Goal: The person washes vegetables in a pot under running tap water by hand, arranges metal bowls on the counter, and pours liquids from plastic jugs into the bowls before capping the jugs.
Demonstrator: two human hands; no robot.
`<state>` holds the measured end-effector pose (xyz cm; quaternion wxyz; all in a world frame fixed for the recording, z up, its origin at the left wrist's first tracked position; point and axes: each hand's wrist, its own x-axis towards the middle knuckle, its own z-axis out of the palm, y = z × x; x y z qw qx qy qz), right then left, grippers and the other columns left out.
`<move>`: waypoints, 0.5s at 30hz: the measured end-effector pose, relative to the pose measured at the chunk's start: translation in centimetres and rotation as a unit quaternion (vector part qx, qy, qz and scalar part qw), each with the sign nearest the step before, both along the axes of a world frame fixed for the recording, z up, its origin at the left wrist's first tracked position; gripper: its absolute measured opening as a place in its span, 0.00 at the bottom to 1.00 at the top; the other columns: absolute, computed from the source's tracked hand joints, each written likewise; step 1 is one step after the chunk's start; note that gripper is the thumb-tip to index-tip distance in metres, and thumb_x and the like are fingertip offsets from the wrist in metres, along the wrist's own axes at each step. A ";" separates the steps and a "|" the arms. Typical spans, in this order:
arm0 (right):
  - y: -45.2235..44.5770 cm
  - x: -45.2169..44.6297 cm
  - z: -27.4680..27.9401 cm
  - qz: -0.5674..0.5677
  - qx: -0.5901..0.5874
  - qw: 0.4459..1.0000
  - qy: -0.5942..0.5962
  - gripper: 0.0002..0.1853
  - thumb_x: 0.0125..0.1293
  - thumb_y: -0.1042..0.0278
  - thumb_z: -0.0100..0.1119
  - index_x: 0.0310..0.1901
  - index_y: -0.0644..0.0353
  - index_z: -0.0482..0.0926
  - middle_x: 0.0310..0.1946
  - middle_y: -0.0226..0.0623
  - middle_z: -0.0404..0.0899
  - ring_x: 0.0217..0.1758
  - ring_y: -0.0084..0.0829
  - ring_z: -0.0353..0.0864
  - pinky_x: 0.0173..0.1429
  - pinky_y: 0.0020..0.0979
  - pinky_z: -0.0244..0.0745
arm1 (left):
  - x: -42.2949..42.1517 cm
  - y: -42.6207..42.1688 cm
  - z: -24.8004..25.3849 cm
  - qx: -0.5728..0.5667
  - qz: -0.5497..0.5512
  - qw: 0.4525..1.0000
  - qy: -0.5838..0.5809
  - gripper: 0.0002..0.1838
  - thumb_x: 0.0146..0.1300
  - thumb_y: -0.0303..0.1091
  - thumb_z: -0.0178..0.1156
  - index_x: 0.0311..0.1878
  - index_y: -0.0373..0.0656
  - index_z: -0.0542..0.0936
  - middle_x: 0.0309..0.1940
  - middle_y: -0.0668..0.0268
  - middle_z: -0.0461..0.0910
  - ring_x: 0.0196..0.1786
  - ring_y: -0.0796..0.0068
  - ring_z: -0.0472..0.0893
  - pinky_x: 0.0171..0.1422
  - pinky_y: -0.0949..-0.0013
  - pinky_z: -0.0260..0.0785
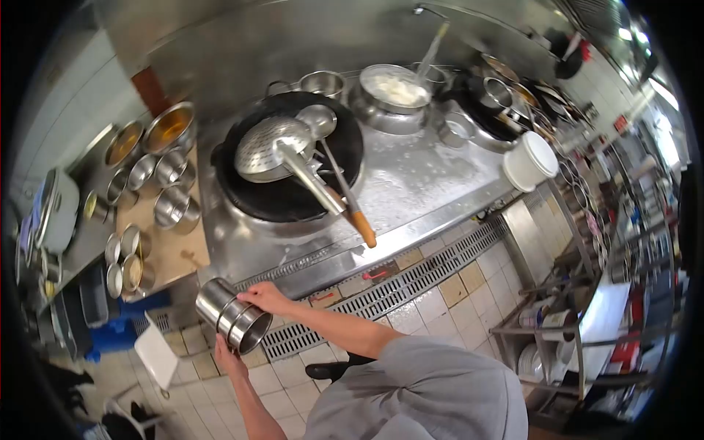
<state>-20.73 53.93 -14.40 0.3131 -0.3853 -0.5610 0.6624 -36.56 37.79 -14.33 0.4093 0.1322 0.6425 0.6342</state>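
Note:
A stack of nested steel cups point(229, 314) lies tilted between my two hands, its open end facing down and to the right. My right hand point(264, 298) grips the upper side of the stack near the rims. From below, my left hand point(229, 357) holds the same stack, its fingers partly hidden behind the metal. Beyond them, a black wok point(242, 196) sits on the steel stove, with a perforated strainer point(268, 143) and a ladle point(317, 119) with a wooden-ended handle lying across it.
Steel pots and cups point(173, 207) stand on a board point(183, 253) at the left. A pot of white contents point(396, 89) and a white tub point(529, 161) are on the stove. A floor drain point(433, 273) runs along its front; a rack point(543, 330) stands at the right.

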 end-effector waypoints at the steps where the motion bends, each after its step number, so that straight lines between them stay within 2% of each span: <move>1: 0.0 -0.2 -0.4 -0.007 -0.006 1.000 0.014 0.21 0.64 0.50 0.65 0.29 0.64 0.84 0.15 0.30 0.74 0.20 0.19 0.67 0.25 0.29 0.65 | -0.1 0.1 0.2 -0.007 -0.007 1.000 0.007 0.20 0.71 0.53 0.55 0.42 0.45 0.80 0.34 0.75 0.78 0.37 0.83 0.74 0.40 0.73 0.65; 4: -0.2 -0.3 -0.5 -0.022 -0.032 0.999 0.017 0.22 0.65 0.49 0.64 0.28 0.64 0.84 0.15 0.30 0.73 0.20 0.18 0.68 0.25 0.28 0.64 | -0.2 0.8 0.9 -0.019 -0.016 1.000 -0.001 0.21 0.71 0.54 0.55 0.42 0.43 0.79 0.33 0.74 0.77 0.35 0.82 0.73 0.39 0.72 0.65; 7: -0.7 -0.3 0.0 -0.021 -0.081 0.996 0.012 0.23 0.66 0.48 0.63 0.26 0.64 0.84 0.15 0.29 0.74 0.19 0.18 0.68 0.25 0.27 0.64 | -0.3 1.1 0.8 -0.010 -0.007 1.000 -0.004 0.23 0.73 0.53 0.51 0.49 0.39 0.79 0.40 0.68 0.81 0.41 0.77 0.80 0.41 0.69 0.72; 8: -0.7 -0.8 -0.6 -0.017 -0.080 0.997 -0.006 0.23 0.65 0.47 0.63 0.28 0.63 0.84 0.16 0.30 0.74 0.22 0.18 0.70 0.26 0.27 0.65 | -0.4 1.2 0.4 -0.013 0.011 1.000 -0.017 0.25 0.73 0.54 0.51 0.51 0.38 0.78 0.40 0.66 0.82 0.42 0.75 0.80 0.44 0.67 0.73; 11: -1.4 -0.1 -0.8 -0.004 -0.025 1.000 0.016 0.20 0.67 0.48 0.62 0.41 0.61 0.84 0.25 0.27 0.76 0.31 0.16 0.71 0.32 0.24 0.65 | 1.0 1.9 1.6 0.021 0.047 0.996 -0.069 0.26 0.71 0.56 0.53 0.48 0.37 0.77 0.40 0.67 0.77 0.42 0.73 0.77 0.48 0.67 0.71; 12: -1.3 0.4 -1.6 0.033 -0.051 0.996 0.068 0.25 0.62 0.51 0.67 0.55 0.60 0.78 0.39 0.34 0.78 0.40 0.24 0.77 0.41 0.25 0.72 | 0.4 1.8 0.9 0.014 0.030 0.997 -0.067 0.25 0.72 0.56 0.53 0.53 0.41 0.74 0.40 0.67 0.76 0.41 0.73 0.77 0.46 0.67 0.73; 13: -1.9 0.8 -1.0 0.013 0.061 0.996 0.061 0.29 0.60 0.53 0.69 0.58 0.60 0.75 0.44 0.36 0.77 0.43 0.28 0.78 0.45 0.27 0.73 | -0.4 1.5 0.4 -0.015 0.016 0.999 -0.036 0.24 0.72 0.55 0.52 0.54 0.43 0.73 0.40 0.67 0.76 0.40 0.73 0.76 0.44 0.66 0.74; 15: -3.8 2.2 0.6 -0.031 0.281 0.958 0.037 0.37 0.54 0.57 0.73 0.64 0.59 0.70 0.53 0.41 0.76 0.50 0.36 0.80 0.52 0.30 0.76 | -1.3 1.3 -0.3 -0.071 -0.016 0.997 0.023 0.22 0.72 0.55 0.51 0.55 0.46 0.70 0.39 0.67 0.75 0.39 0.75 0.75 0.39 0.66 0.74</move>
